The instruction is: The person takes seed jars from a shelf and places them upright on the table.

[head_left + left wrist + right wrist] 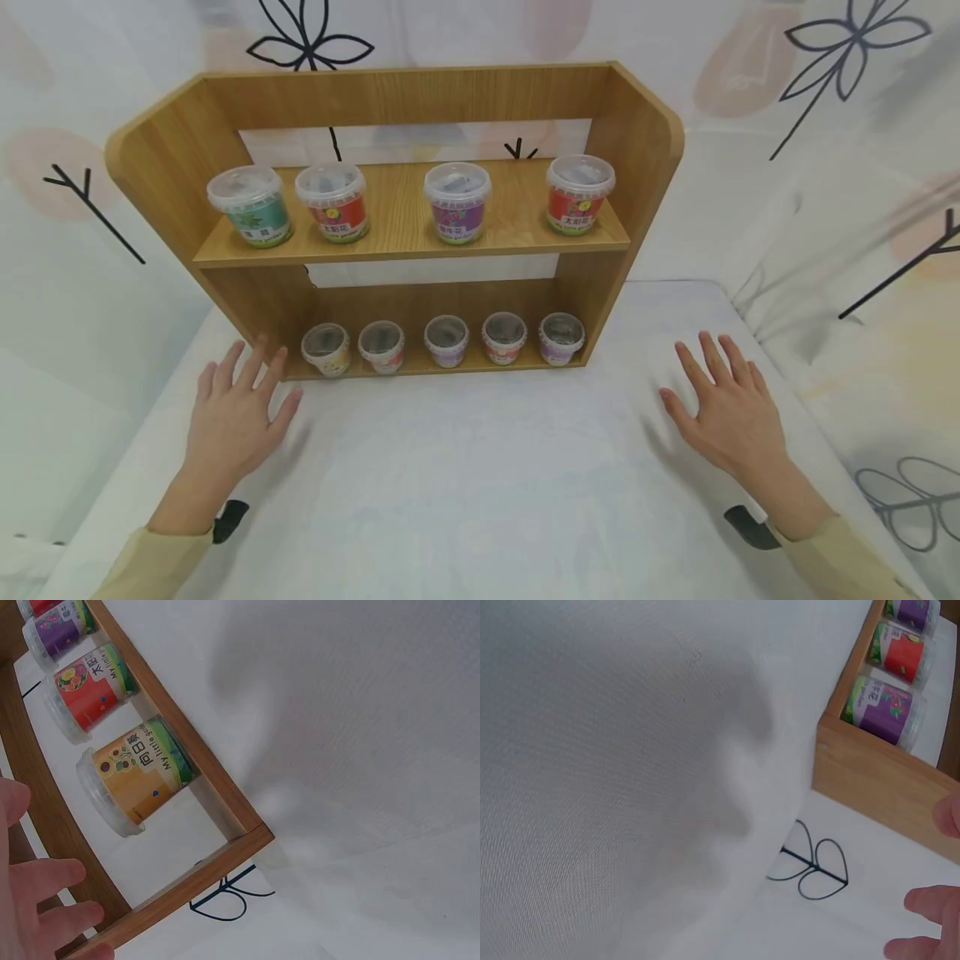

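A wooden two-tier shelf (645, 150) stands at the back of a white-covered table (480, 483). Its upper board carries several large lidded cups: green (251, 206), red (333, 202), purple (457, 202), red (579, 194). Several small lidded cups line the bottom board, from a yellow one (326, 349) to a purple one (561, 338). My left hand (236, 412) lies flat and spread on the cloth by the shelf's left foot. My right hand (723, 412) lies flat to the right of the shelf. Neither holds anything. In the left wrist view the yellow cup (139, 776) is nearest my fingers (45, 900).
White fabric printed with black flower outlines and pink blobs hangs behind and on both sides (847, 50). The table edge drops off at the right (825, 417) and left. In the right wrist view the shelf's corner (870, 769) and a purple cup (885, 712) show.
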A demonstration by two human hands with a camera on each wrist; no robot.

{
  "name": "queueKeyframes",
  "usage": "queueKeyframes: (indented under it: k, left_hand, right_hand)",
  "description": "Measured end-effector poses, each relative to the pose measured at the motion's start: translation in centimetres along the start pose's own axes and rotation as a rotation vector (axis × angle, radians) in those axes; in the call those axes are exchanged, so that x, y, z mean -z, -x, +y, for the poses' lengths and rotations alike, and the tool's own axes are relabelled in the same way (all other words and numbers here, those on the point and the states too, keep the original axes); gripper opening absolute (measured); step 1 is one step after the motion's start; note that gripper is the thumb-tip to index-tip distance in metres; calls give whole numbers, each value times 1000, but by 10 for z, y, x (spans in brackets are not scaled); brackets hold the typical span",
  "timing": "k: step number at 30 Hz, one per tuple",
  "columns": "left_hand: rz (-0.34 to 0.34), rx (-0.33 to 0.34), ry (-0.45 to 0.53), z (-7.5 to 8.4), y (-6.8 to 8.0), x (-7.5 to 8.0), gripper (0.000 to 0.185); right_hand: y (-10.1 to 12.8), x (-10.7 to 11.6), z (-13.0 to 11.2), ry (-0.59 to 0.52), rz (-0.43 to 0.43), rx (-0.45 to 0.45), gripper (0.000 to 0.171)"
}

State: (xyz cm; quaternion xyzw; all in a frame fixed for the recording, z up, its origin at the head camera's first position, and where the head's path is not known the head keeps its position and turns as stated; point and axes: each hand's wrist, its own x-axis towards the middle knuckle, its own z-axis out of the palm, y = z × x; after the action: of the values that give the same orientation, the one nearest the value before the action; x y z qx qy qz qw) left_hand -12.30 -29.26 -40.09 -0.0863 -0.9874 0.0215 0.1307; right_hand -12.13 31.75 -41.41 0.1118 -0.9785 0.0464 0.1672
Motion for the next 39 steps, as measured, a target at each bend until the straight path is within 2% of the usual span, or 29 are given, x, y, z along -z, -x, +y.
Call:
queueKeyframes:
  k: [3, 9, 11, 14, 22, 25, 32, 35, 39]
  left_hand:
    - [46, -13, 33, 1, 0, 1, 61]
    - [272, -66, 135, -2, -1, 0, 40]
    - [322, -60, 166, -4, 0, -1, 33]
    - [357, -19, 217, -7, 1, -1, 25]
    - [349, 183, 350, -21, 3, -6, 24]
    - [313, 258, 411, -26, 0, -5, 26]
    - [208, 472, 609, -33, -12, 2, 41]
    - [180, 530, 681, -35, -19, 3, 50]
    - [157, 570, 757, -39, -28, 1, 59]
  right_hand:
    - [0, -1, -1, 5, 40, 5, 65]
    - [-2, -4, -3, -49, 229, 50, 49]
    - [-3, -5, -5, -85, 278, 45, 43]
    - [-4, -6, -8, -139, 317, 10, 36]
    - [-11, -2, -17, -264, 333, -71, 36]
    - [-15, -2, -22, -328, 332, -109, 36]
    - [-29, -1, -33, -454, 366, -126, 33]
    - [-34, 0, -38, -501, 375, -139, 33]
    - [-42, -3, -43, -574, 384, -153, 33]
